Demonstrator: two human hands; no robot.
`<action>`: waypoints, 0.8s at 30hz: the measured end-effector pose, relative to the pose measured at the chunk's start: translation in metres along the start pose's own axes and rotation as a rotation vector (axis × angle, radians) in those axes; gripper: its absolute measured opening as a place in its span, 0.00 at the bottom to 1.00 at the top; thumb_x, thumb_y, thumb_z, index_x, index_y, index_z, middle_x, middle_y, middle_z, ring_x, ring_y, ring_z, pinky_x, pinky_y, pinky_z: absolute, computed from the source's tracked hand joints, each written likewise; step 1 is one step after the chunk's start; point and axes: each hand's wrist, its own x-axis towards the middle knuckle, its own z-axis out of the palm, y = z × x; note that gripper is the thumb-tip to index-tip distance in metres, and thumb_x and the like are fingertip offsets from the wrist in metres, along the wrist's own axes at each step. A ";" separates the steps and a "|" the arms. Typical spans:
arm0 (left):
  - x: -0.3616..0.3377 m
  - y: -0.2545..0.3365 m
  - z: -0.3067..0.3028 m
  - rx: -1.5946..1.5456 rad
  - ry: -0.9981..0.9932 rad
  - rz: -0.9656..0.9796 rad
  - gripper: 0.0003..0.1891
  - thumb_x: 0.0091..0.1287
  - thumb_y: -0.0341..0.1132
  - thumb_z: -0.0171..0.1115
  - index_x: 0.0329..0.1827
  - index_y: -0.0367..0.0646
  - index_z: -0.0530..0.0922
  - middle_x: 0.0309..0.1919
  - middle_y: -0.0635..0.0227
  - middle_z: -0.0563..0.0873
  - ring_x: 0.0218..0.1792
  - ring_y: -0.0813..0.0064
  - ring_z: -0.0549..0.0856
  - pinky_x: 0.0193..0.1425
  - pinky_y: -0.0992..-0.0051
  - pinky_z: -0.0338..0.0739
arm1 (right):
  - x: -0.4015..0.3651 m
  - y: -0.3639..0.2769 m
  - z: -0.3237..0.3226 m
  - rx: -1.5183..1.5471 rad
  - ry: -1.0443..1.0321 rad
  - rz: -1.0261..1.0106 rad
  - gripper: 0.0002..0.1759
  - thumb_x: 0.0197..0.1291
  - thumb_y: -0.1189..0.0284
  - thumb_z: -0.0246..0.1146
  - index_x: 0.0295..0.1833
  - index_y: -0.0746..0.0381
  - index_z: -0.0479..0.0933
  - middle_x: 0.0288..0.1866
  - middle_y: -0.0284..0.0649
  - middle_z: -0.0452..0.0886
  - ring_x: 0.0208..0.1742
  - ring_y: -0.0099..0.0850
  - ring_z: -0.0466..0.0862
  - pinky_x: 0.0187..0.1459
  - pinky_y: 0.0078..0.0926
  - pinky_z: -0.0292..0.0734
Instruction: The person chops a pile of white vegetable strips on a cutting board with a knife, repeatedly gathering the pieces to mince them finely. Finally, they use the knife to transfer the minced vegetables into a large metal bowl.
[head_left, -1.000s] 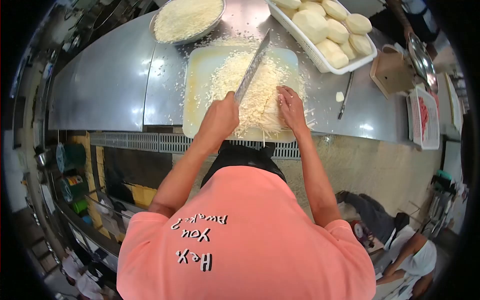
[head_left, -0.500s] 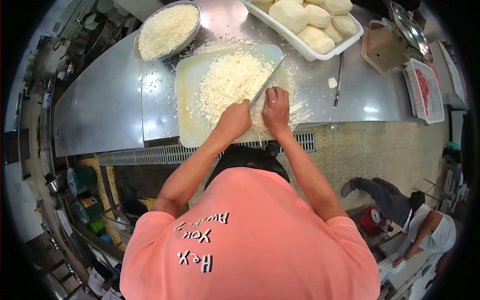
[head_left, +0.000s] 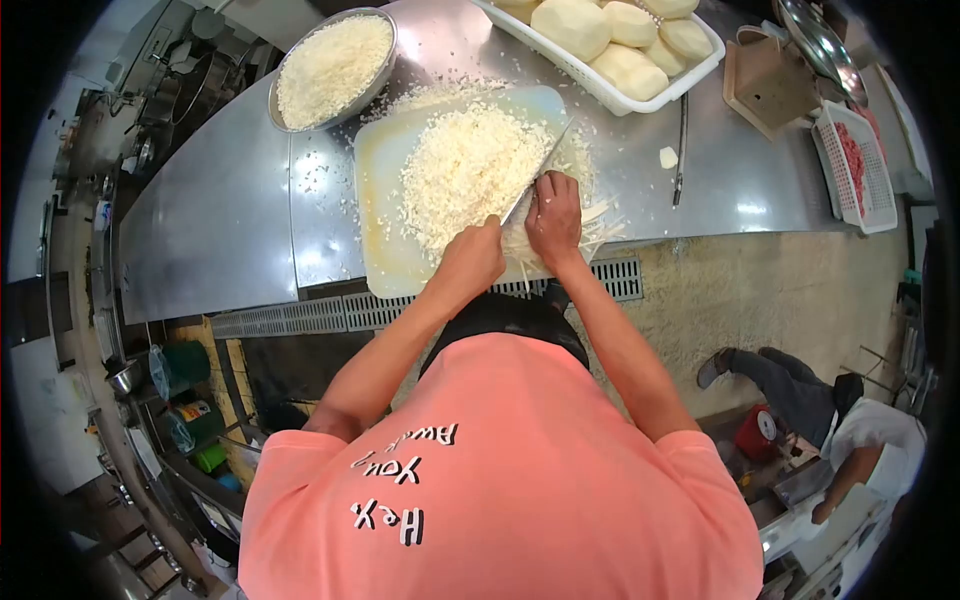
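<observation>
My left hand [head_left: 470, 262] is closed round the handle of a kitchen knife [head_left: 540, 170], its blade slanting away to the upper right. Close against the blade, my right hand [head_left: 553, 218] has its fingers curled down over thin pale vegetable strips [head_left: 598, 232]; the part under the fingers is hidden. Both hands are over the near right side of a whitish cutting board [head_left: 377, 225]. A large heap of finely chopped pale vegetable [head_left: 465, 165] covers the board's middle, left of the blade.
A metal bowl [head_left: 388, 75] of chopped vegetable stands back left. Behind the board, a white basket [head_left: 640, 103] holds several peeled round vegetables. A thin dark rod [head_left: 682, 150] and wooden block [head_left: 758, 85] lie right, near a basket [head_left: 880, 205] of red pieces. A co-worker [head_left: 860, 440] is at lower right.
The hands keep nearly the same place, and the knife's blade has shifted slightly beside my right hand. The whole view has turned a little. The co-worker's arm has moved.
</observation>
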 end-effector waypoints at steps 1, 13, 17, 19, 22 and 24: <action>0.005 -0.004 0.006 0.011 0.021 0.024 0.06 0.60 0.24 0.51 0.33 0.27 0.74 0.24 0.35 0.80 0.30 0.38 0.82 0.36 0.49 0.76 | 0.000 0.000 0.001 -0.010 -0.025 0.013 0.12 0.47 0.84 0.59 0.41 0.66 0.73 0.43 0.48 0.74 0.49 0.49 0.73 0.50 0.42 0.71; 0.001 0.007 -0.005 -0.060 0.014 -0.040 0.07 0.59 0.25 0.51 0.33 0.28 0.75 0.26 0.36 0.80 0.33 0.38 0.82 0.40 0.49 0.76 | 0.001 -0.001 -0.001 0.029 -0.005 -0.016 0.10 0.47 0.84 0.57 0.38 0.67 0.71 0.41 0.50 0.74 0.48 0.51 0.73 0.50 0.44 0.71; -0.012 0.015 -0.018 -0.041 -0.082 -0.093 0.08 0.62 0.25 0.50 0.33 0.27 0.74 0.26 0.33 0.79 0.33 0.38 0.82 0.38 0.50 0.75 | -0.001 -0.001 0.002 0.062 0.053 -0.009 0.10 0.47 0.84 0.56 0.38 0.67 0.71 0.41 0.50 0.74 0.48 0.51 0.72 0.50 0.44 0.71; -0.007 0.004 0.006 -0.049 -0.008 -0.080 0.08 0.63 0.26 0.50 0.33 0.26 0.74 0.26 0.33 0.79 0.33 0.38 0.82 0.39 0.50 0.74 | 0.000 -0.001 0.002 0.018 0.031 -0.003 0.10 0.47 0.84 0.56 0.38 0.66 0.71 0.41 0.50 0.74 0.48 0.51 0.72 0.49 0.44 0.70; 0.007 0.007 -0.006 -0.050 -0.042 -0.020 0.08 0.63 0.26 0.50 0.33 0.26 0.73 0.26 0.33 0.79 0.34 0.37 0.81 0.39 0.49 0.74 | 0.000 0.003 0.002 0.018 -0.014 -0.020 0.10 0.48 0.84 0.56 0.39 0.67 0.71 0.41 0.50 0.74 0.47 0.51 0.72 0.49 0.44 0.70; -0.007 0.022 -0.028 -0.054 -0.054 -0.074 0.08 0.63 0.26 0.50 0.33 0.27 0.74 0.26 0.33 0.79 0.34 0.37 0.81 0.39 0.49 0.74 | 0.001 0.000 0.003 0.044 0.009 -0.022 0.10 0.47 0.84 0.56 0.39 0.67 0.71 0.41 0.50 0.73 0.47 0.51 0.72 0.49 0.44 0.70</action>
